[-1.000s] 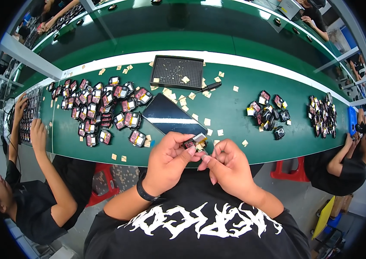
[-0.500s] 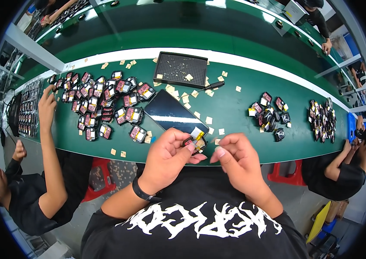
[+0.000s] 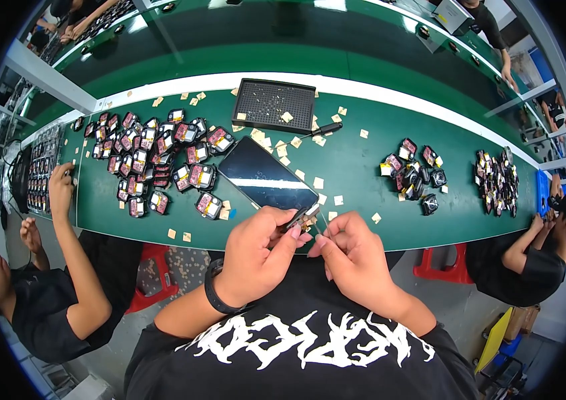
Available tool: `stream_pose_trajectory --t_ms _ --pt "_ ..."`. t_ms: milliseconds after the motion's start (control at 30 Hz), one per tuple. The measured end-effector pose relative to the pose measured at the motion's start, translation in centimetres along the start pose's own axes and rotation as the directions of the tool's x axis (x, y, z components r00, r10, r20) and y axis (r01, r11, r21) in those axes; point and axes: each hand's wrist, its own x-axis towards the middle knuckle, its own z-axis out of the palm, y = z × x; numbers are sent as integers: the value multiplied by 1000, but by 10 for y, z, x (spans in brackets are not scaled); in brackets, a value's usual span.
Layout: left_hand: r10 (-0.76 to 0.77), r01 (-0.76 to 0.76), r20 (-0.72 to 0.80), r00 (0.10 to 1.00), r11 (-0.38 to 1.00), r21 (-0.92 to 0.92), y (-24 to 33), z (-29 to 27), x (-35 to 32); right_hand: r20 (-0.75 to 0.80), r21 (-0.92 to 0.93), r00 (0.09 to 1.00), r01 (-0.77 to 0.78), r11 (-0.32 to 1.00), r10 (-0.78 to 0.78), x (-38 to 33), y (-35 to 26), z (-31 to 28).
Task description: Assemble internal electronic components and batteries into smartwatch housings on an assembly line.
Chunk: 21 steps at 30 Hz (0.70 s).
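Near the table's front edge, my left hand (image 3: 261,248) is closed around a small black-cased electronic module (image 3: 301,217), tilted so its edge faces up. My fingers hide most of its face. Close beside it, my right hand (image 3: 353,252) has thumb and forefinger pinched on a thin pale strip (image 3: 325,225); whether that strip is joined to the module I cannot tell. Just beyond both hands lies a dark flat tablet-like screen (image 3: 270,175), set at a slant.
Many similar modules (image 3: 163,150) crowd the left. A smaller group (image 3: 413,172) and a dense pile (image 3: 496,180) lie right. Behind the screen are a black tray (image 3: 275,100) and a screwdriver (image 3: 326,128). Pale square pieces (image 3: 318,183) are scattered about. People sit at both sides.
My right hand has moved left to the module and now pinches the thin strip. The module has tilted in my left hand. At left, the neighbour's raised hand has come down.
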Motion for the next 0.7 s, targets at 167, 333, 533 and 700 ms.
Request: stream_pose_trajectory --t_ms 167,333,533,700 --pt "-148 153 49 988 978 -144 9 -9 4 36 -5 999 41 999 -41 -2 7 -2" --pt "-263 300 147 954 875 -380 8 -12 5 106 7 993 42 999 -43 -3 10 -7" --pt "-343 365 133 930 812 -455 8 -11 6 -1 388 1000 -6 922 7 -5 23 -13" --pt "-299 326 134 945 893 -311 9 -2 7 -49 173 974 228 958 -223 6 12 -19"
